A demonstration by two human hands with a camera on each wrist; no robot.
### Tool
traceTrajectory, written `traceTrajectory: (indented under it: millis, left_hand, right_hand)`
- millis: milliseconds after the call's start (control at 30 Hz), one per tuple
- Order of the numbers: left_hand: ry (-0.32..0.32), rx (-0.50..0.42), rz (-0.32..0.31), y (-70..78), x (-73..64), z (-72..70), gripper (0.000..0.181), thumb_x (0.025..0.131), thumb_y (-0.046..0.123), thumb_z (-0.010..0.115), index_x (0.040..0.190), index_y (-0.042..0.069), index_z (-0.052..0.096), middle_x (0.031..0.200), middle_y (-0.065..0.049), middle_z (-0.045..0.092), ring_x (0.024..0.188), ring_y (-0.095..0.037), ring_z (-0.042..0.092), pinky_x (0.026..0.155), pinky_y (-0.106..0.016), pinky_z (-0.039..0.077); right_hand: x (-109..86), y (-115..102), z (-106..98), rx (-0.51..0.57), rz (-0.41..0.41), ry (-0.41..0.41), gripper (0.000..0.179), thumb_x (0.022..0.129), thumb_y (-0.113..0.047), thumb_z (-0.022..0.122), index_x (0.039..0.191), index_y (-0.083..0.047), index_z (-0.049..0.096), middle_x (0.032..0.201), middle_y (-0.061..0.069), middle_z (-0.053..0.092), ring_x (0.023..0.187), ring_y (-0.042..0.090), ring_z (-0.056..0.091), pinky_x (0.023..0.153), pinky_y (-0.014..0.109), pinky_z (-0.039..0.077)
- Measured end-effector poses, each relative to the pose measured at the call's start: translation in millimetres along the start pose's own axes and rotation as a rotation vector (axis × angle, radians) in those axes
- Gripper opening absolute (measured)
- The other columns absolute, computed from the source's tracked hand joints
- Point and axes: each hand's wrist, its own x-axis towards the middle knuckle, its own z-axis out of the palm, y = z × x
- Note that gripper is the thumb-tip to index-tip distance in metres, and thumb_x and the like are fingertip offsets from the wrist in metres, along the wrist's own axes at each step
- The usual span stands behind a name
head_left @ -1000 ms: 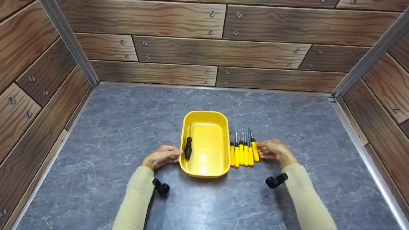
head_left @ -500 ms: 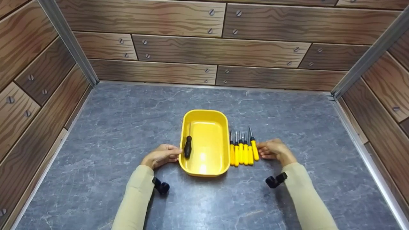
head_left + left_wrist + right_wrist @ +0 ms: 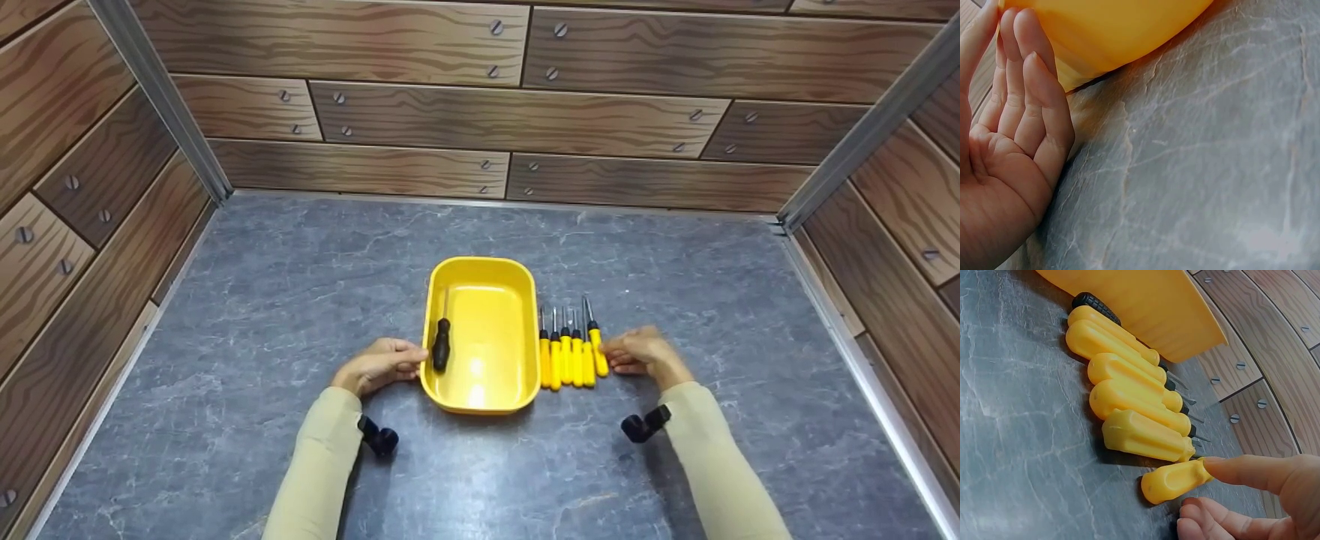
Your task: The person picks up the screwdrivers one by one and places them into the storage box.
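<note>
Change over the last half second: slight. In the head view, a fingertip of the right hand (image 3: 645, 351), centre right of the frame, now overlaps the end yellow screwdriver (image 3: 1171, 484); half a second ago it sat only against its edge. That tool has not visibly shifted: it lies tilted, leaning away from the five other yellow screwdrivers (image 3: 566, 364), which lie roughly parallel.

Right wrist view, lower right: one fingertip meets the handle near its collar; the other fingers lie bent just beside it. Spacing narrow; cannot tell whether a pinch has closed.

Left hand (image 3: 377, 366), left of centre: unchanged. Thumb and fingers appear to pinch the side of the yellow tray (image 3: 487, 330), mid-frame on the grey table (image 3: 300, 285). Tray also unmoved. Black screwdriver (image 3: 441, 345) lies inside it, along the left wall. Another black handle (image 3: 1095, 306) shows at upper left in the right wrist view, between row and tray; not seen from the head.

Reading: work appears to centre on the end tool, with the tray steadied. Contact made, no displacement yet.
</note>
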Motion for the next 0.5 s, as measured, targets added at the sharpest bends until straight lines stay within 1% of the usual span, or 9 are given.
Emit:
traceTrajectory:
  millis: [200,500]
  left_hand:
    - [-0.002,-0.004,0.0,-0.7,0.6,0.1,0.005,0.089,0.014,0.064,0.085,0.012,0.067,0.073,0.007,0.069,0.07,-0.004,0.065,0.069,-0.017,0.054]
    - [-0.007,-0.002,-0.004,0.2,-0.1,0.3,0.006,0.09,0.014,0.064,0.084,0.013,0.068,0.071,0.008,0.069,0.069,-0.003,0.064,0.07,-0.017,0.054]
  right_hand:
    - [0.1,0.1,0.0,-0.009,-0.006,-0.011,0.008,0.084,-0.009,0.069,0.085,-0.008,0.061,0.058,-0.008,0.062,0.055,0.001,0.059,0.057,0.016,0.055]
    - [0.7,-0.4,2.5,-0.024,0.001,0.009,0.009,0.083,-0.009,0.07,0.08,-0.01,0.061,0.059,-0.008,0.063,0.055,0.002,0.06,0.058,0.017,0.056]
